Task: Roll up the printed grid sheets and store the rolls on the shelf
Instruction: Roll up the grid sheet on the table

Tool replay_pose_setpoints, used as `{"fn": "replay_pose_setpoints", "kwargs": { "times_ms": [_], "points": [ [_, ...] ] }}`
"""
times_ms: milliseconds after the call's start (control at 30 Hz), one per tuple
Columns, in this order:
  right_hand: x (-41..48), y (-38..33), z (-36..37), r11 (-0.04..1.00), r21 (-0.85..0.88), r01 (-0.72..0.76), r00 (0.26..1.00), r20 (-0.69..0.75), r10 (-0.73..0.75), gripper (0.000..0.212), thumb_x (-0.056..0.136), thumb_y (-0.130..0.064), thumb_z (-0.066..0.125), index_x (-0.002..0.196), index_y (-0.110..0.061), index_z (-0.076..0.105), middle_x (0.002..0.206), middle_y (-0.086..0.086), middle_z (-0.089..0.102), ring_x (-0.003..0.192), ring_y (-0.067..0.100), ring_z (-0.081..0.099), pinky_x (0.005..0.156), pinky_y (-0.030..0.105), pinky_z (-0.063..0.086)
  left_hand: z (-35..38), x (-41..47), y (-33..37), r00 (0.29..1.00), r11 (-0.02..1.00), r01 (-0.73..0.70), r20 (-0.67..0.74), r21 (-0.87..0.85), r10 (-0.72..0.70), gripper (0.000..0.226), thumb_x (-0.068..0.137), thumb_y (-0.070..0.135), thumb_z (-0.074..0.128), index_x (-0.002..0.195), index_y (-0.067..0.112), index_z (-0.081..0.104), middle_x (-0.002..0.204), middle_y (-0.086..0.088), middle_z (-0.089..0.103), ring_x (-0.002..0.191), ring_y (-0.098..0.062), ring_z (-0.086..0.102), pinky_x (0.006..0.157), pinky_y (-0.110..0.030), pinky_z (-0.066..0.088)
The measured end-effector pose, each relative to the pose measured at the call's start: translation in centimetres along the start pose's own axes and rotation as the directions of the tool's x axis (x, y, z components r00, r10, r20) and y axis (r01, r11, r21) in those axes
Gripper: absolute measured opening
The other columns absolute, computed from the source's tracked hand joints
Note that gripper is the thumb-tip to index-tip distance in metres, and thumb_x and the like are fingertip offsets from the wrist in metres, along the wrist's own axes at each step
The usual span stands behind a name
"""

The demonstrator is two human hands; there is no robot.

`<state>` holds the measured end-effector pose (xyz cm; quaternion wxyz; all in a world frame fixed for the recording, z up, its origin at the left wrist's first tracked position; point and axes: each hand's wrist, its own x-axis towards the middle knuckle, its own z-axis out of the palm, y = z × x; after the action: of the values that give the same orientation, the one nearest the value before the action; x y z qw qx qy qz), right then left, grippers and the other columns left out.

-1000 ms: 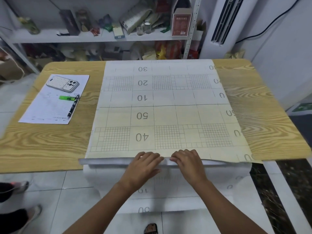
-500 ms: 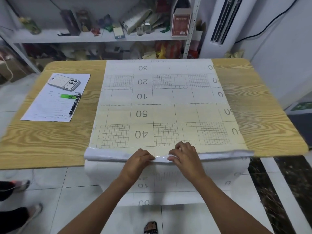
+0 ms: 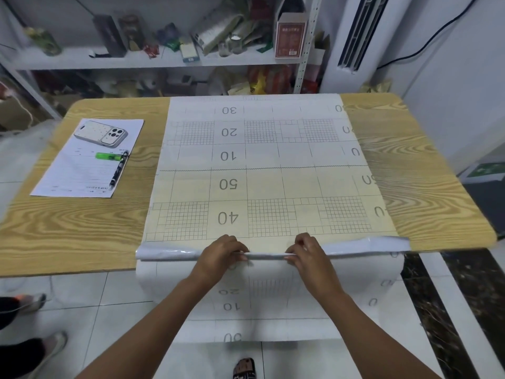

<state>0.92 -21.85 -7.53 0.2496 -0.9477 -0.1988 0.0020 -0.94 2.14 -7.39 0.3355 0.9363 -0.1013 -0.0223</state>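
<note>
A printed grid sheet point(image 3: 262, 170) is lying flat down the middle of the wooden table point(image 3: 82, 231), its far edge reaching the table's far side and its near part hanging over the near edge toward the floor. At the near edge the sheet is folding into a narrow, glossy rolled strip point(image 3: 169, 253). The left hand point(image 3: 221, 255) and the right hand point(image 3: 308, 255) are sitting side by side but apart, each pinching that strip with curled fingers. On the table's left, well apart from the sheet, a phone point(image 3: 101, 134), a green highlighter point(image 3: 108, 156) and a pen point(image 3: 119, 169) are resting on a paper form point(image 3: 68, 176). A cluttered shelf point(image 3: 153, 60) is standing beyond the far edge.
</note>
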Motion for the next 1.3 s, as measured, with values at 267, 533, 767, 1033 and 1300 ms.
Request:
{"fn": "replay_pose_setpoints", "kwargs": {
  "times_ms": [267,533,767,1033,1300],
  "points": [
    [0.5,-0.4,0.0,0.981,-0.193,0.004,0.999,-0.034,-0.010,0.023,0.087,-0.030,0.048,0.072,-0.021,0.063,0.070,-0.007,0.056,0.064,0.017,0.051,0.056,0.030,0.039,-1.0,0.1,0.5,0.991,0.995,0.070,0.106,0.066,-0.077,0.016,0.083,0.013,0.060,0.095,0.021,0.067,0.071,0.023,0.046,0.076,-0.005,0.048,0.058,-0.019,0.035],
    [1.8,-1.0,-0.3,0.990,-0.055,-0.128,0.989,0.063,0.132,0.012,0.092,-0.020,0.054,0.085,-0.021,0.063,0.080,-0.006,0.064,0.080,0.018,0.048,0.074,0.033,0.036,-1.4,-0.4,0.5,0.990,0.979,-0.100,0.120,0.175,0.080,0.058,0.064,-0.003,0.073,0.112,0.020,0.053,0.098,-0.006,0.055,0.064,-0.017,0.056,0.042,-0.010,0.023],
    [2.7,-0.9,-0.5,0.984,0.011,-0.175,0.980,0.095,0.174,0.014,0.093,-0.026,0.052,0.085,-0.016,0.057,0.078,-0.005,0.057,0.075,0.014,0.043,0.073,0.027,0.030,-1.6,-1.0,-0.2,0.983,0.970,-0.184,0.014,0.157,0.184,0.049,0.059,0.002,0.081,0.102,0.016,0.061,0.082,0.002,0.050,0.069,-0.001,0.040,0.045,-0.020,0.041],
    [2.8,0.0,0.0,0.995,0.001,-0.097,0.995,0.017,0.097,0.011,0.081,-0.020,0.070,0.077,-0.012,0.063,0.087,0.001,0.053,0.074,0.016,0.047,0.068,0.027,0.036,-1.3,-0.7,0.1,0.976,0.936,-0.171,-0.077,0.307,0.204,0.048,0.046,0.000,0.087,0.089,0.011,0.069,0.071,-0.003,0.059,0.062,-0.016,0.050,0.052,-0.019,0.033],
    [1.7,1.6,-0.2,0.992,-0.107,0.064,0.997,0.059,-0.057,0.034,0.072,-0.040,0.074,0.099,-0.023,0.061,0.102,0.000,0.055,0.087,0.020,0.049,0.074,0.031,0.043,-1.1,-0.4,-0.3,0.993,0.982,-0.045,-0.098,0.184,0.064,0.024,0.065,0.004,0.068,0.087,0.011,0.070,0.062,0.003,0.062,0.070,-0.005,0.045,0.050,-0.019,0.040]
  ]
}}
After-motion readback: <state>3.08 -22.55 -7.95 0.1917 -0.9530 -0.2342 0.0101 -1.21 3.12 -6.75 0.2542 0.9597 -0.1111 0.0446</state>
